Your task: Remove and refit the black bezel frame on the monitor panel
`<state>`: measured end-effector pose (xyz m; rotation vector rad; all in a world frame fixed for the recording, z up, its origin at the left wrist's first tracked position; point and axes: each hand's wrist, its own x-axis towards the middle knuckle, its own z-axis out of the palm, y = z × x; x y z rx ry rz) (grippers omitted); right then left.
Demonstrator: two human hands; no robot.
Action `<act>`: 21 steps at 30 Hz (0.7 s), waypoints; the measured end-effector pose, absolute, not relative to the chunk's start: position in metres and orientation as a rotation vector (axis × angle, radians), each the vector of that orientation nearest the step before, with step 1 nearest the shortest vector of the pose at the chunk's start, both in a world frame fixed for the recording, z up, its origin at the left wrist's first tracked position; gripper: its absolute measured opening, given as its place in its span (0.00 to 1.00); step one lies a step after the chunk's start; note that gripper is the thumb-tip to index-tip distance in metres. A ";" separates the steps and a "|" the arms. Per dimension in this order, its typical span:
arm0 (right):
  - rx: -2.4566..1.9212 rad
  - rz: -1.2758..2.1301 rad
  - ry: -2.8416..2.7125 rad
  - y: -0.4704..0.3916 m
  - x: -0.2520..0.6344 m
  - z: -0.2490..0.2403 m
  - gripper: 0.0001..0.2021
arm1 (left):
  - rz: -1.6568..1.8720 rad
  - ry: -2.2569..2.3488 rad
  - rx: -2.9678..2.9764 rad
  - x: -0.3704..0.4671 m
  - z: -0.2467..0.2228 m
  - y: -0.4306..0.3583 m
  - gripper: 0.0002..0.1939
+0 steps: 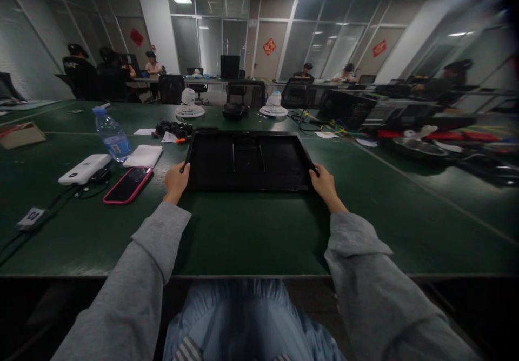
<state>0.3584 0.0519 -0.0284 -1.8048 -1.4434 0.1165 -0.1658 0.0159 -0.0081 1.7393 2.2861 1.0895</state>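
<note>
A wide, black tray-like panel with raised edges lies in front of me on the green table, its recessed side facing up. Two thin ridges and a smaller raised section show in its middle; its exact kind is unclear. My left hand is closed around its left edge, thumb on top. On the opposite side, my right hand grips the right edge the same way. The fingers beneath the panel are hidden. Left of my left hand lie a pink-cased phone and a white paper pad.
A water bottle and a white power bank with cables stand at left. Behind the panel are two small white fans and a black case. Cables, computer hardware and a pan lie right. People sit farther back.
</note>
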 end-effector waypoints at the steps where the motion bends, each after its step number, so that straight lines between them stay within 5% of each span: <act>1: -1.804 0.121 -1.444 0.051 0.358 -0.028 0.23 | 1.089 2.287 1.736 -0.166 -0.008 0.016 0.24; 21: -1.802 0.131 -1.457 0.050 0.356 -0.024 0.24 | 1.076 2.306 1.759 -0.167 -0.011 0.018 0.24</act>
